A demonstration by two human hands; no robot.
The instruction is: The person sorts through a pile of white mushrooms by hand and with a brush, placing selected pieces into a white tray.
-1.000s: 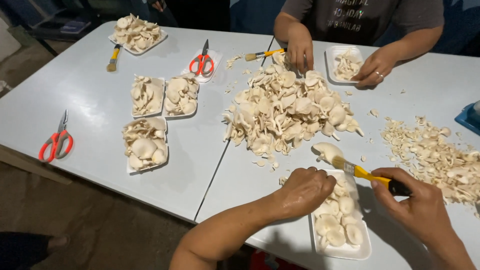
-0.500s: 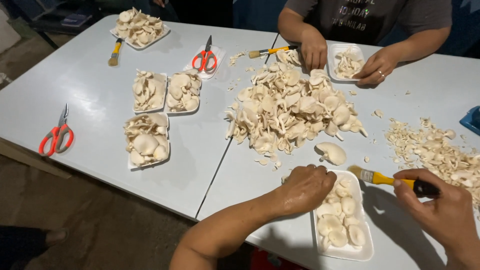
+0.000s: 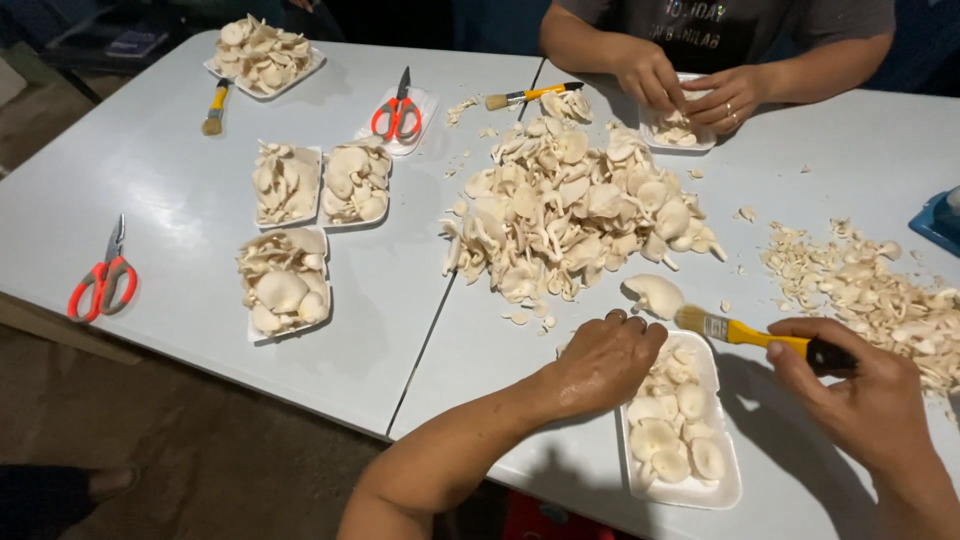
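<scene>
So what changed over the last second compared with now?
The right hand drew the yellow-handled brush back off the loose mushroom, which now lies alone on the table. The left hand stayed on the edge of the near tray. Across the table, the other person's hands came together over the far tray. The mushroom pile and the scissors stayed put.

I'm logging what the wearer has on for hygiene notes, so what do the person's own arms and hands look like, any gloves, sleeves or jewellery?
Both are bare. The left hand has no glove, and its forearm shows no sleeve up to the picture's edge. The right hand is ungloved too, with a bare wrist. No ring, watch or bracelet shows on either, though the fingers are partly hidden. Nails look short and unpainted.
</scene>
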